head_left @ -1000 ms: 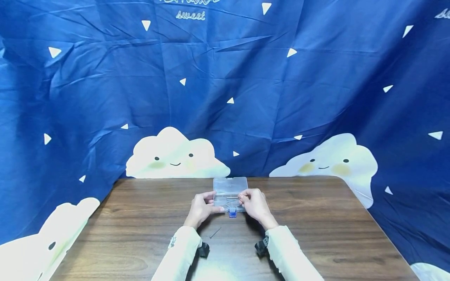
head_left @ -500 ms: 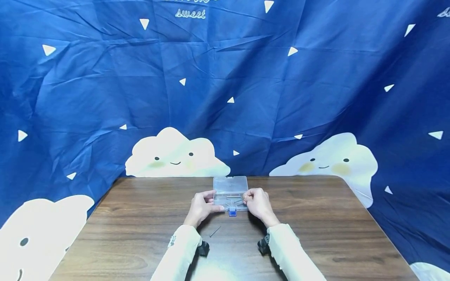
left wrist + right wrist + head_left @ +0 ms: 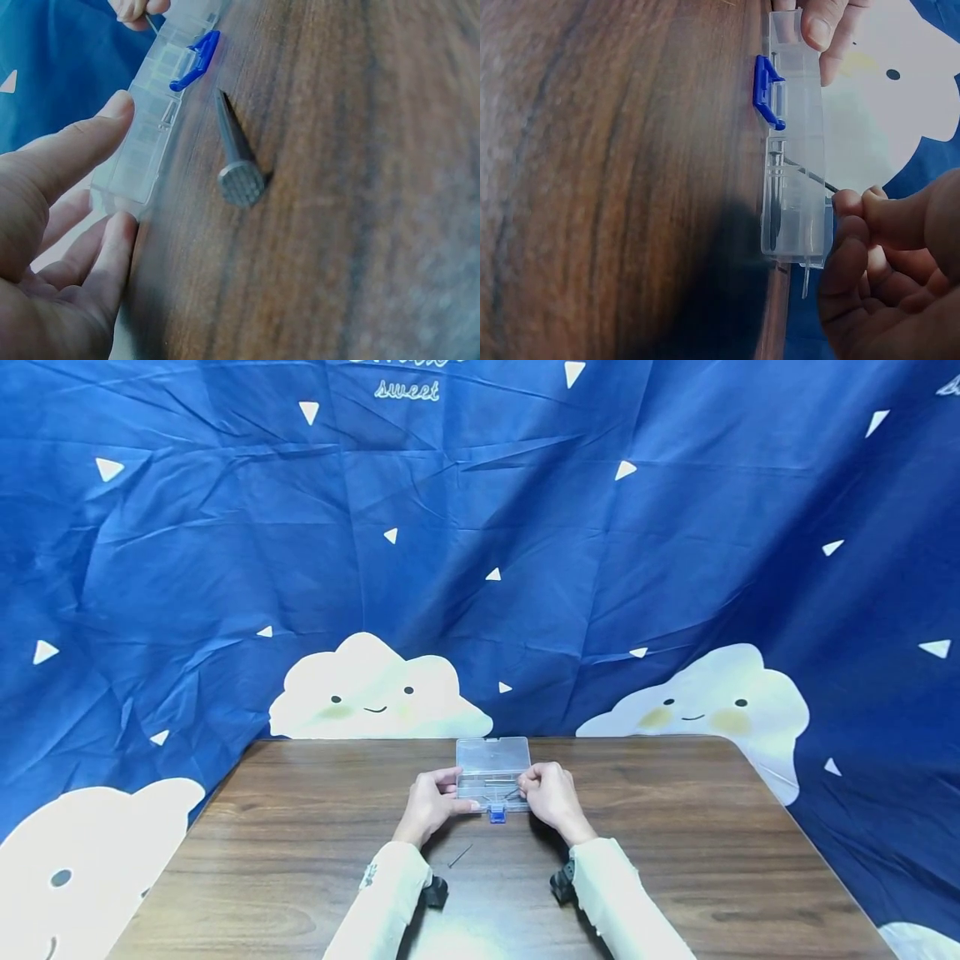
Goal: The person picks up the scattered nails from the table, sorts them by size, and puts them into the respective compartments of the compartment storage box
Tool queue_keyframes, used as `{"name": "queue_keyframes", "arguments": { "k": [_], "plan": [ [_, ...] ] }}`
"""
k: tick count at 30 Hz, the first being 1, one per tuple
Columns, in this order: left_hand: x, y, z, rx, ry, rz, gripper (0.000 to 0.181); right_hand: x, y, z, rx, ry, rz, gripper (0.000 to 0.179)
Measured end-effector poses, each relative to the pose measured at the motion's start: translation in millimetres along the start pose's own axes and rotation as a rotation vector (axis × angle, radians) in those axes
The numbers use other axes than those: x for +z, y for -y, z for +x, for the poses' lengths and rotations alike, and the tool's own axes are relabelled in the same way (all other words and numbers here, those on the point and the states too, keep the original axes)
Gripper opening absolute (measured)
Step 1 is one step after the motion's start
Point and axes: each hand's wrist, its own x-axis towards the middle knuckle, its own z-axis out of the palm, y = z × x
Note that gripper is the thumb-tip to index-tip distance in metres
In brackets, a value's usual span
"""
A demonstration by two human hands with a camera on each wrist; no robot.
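Note:
A clear plastic compartment box (image 3: 492,754) stands with its lid raised near the table's far edge, its blue latch (image 3: 497,817) hanging at the front. My left hand (image 3: 429,806) holds the box's left end, thumb along the front rim and fingers at the side. At the right end, my right hand (image 3: 553,795) pinches a thin nail (image 3: 810,174) between thumb and forefinger. That nail slants down into the box; the pinched end is hidden by the fingertips. More nails (image 3: 775,195) lie inside the compartments. One loose nail (image 3: 234,146) lies on the table in front of the box.
The brown wood-grain table (image 3: 300,860) extends to both sides of the arms. Close behind its far edge hangs a blue curtain (image 3: 525,527) with white clouds. Black wrist cameras (image 3: 435,892) are strapped at both sleeves.
Over the first half second my right hand shifted slightly right with the pinched nail, then stayed almost still. The left hand, box and loose nail have kept their places.

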Motion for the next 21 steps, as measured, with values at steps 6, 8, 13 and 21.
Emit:
{"name": "queue_keyframes", "arguments": {
  "k": [6, 8, 13, 21],
  "plan": [
    [0.5, -0.3, -0.5, 0.006, 0.004, 0.014, 0.076, -5, 2, -1.6, 0.018, -0.042, 0.025, 0.015],
    [0.1, -0.7, -0.4, 0.004, 0.000, 0.014, 0.076, -6, 4, -2.8, 0.009, -0.050, 0.035, 0.016],
    [-0.2, -1.8, -1.0, 0.010, -0.001, 0.014, 0.075, -6, 10, -9.4, -0.017, -0.035, 0.045, 0.014],
    [1.0, -2.1, -2.5, 0.002, -0.004, 0.019, 0.073, 1, 18, -25.2, -0.083, 0.022, 0.044, 0.014]
  ]
}}
